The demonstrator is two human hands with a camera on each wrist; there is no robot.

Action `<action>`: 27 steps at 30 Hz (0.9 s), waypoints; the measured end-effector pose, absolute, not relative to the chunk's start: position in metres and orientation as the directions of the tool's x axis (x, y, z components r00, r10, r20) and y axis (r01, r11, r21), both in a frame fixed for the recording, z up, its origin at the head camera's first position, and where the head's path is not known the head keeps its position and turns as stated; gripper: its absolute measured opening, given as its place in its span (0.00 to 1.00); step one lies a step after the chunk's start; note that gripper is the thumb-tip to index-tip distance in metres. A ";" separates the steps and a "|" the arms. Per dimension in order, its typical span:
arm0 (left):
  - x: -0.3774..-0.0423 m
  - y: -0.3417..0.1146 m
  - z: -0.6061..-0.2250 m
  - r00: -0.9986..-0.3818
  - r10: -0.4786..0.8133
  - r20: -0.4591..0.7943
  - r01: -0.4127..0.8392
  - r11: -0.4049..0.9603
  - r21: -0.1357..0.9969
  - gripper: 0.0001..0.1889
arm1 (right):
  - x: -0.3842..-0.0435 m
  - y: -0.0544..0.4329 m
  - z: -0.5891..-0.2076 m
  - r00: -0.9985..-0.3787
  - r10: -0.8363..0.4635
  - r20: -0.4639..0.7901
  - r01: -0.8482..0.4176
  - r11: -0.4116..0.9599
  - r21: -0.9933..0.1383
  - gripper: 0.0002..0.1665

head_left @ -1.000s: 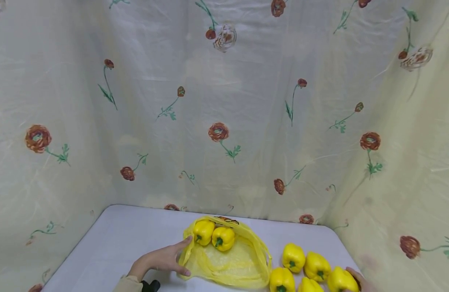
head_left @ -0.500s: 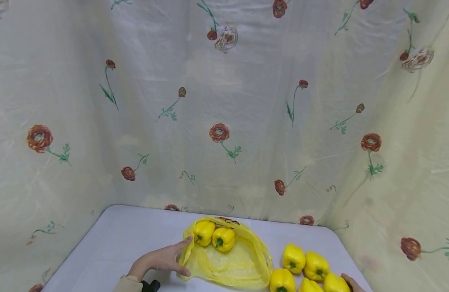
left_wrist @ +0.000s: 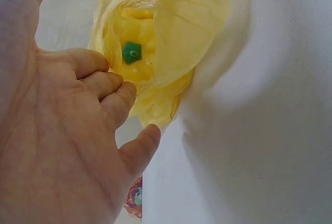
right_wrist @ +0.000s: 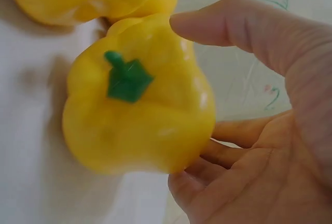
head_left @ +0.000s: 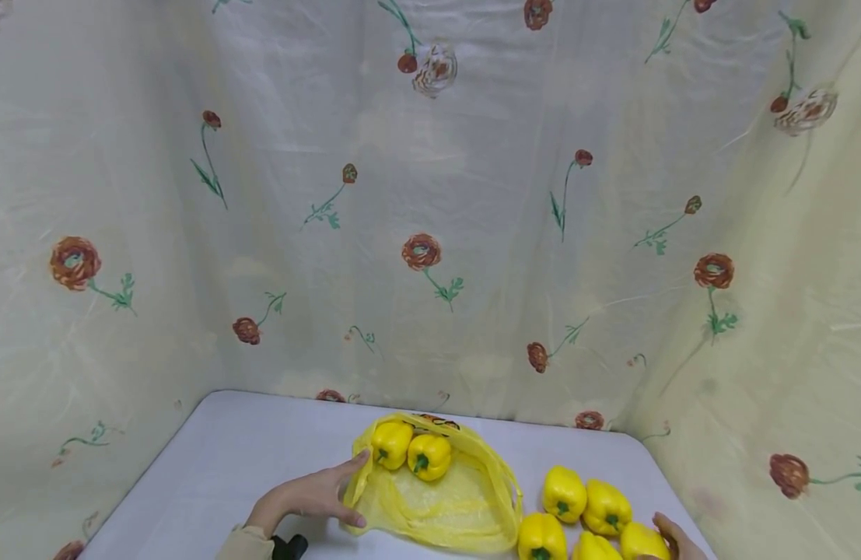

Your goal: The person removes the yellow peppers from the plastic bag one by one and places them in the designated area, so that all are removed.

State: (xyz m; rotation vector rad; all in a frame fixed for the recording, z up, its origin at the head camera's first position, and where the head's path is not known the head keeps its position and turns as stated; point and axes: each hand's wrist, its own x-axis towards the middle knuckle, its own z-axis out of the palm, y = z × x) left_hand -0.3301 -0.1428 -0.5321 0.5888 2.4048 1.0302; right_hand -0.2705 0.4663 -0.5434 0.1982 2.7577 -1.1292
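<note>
Okay, biggest first: we have a pale curtain (head_left: pixel 486 272) printed with brownish-red flowers, standing behind and along both sides. Next, the white counter (head_left: pixel 262 435), carrying everything else. On it, roughly centred, we mark a yellow plastic bag (head_left: pixel 465 498), mouth facing us, some dark print by its far edge.

Then the bare hands. Left grip (head_left: pixel 311 495): not clenched, fingers loosely spread, tips against the bag's left edge, one digit standing apart. We log a beige sleeve (head_left: pixel 244 544) on that arm, with something black (head_left: pixel 290 547) at the wrist. Right grip (head_left: pixel 673 538): grasping a yellow pepper (right_wrist: pixel 140 125) at the lower right of the head view, thumb on one side, fingers curled round the other. Whether that pepper is off the counter, we can't tell.

Peppers: all yellow, seven counted. Two bagged peppers (head_left: pixel 411 451) sit side by side at the back left inside the bag. Four loose peppers (head_left: pixel 563 491) cluster between the bag and the held one, the nearest cut by the frame.

Smallest: green stems; the held pepper's stem (right_wrist: pixel 128 81) faces the right wrist camera.
</note>
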 end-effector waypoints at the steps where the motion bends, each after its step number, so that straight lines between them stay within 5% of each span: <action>1: -0.330 -0.143 -0.532 -0.805 0.543 -0.239 0.200 0.628 0.752 0.57 | -0.271 0.464 -0.540 -0.974 0.071 -0.215 0.203 0.694 -0.691 0.61; 7: -0.329 -0.141 -0.532 -0.810 0.531 -0.250 0.179 0.629 0.756 0.57 | -0.268 0.453 -0.518 -0.958 0.071 -0.276 0.248 0.684 -0.685 0.60; 13: -0.329 -0.142 -0.529 -0.804 0.545 -0.237 0.202 0.625 0.754 0.57 | -0.260 0.430 -0.491 -0.985 0.017 -0.172 0.147 0.610 -0.778 0.55; 27: -0.329 -0.144 -0.530 -0.796 0.557 -0.235 0.212 0.621 0.755 0.57 | -0.265 0.353 -0.449 -0.999 -0.047 -0.017 -0.017 0.654 -0.756 0.50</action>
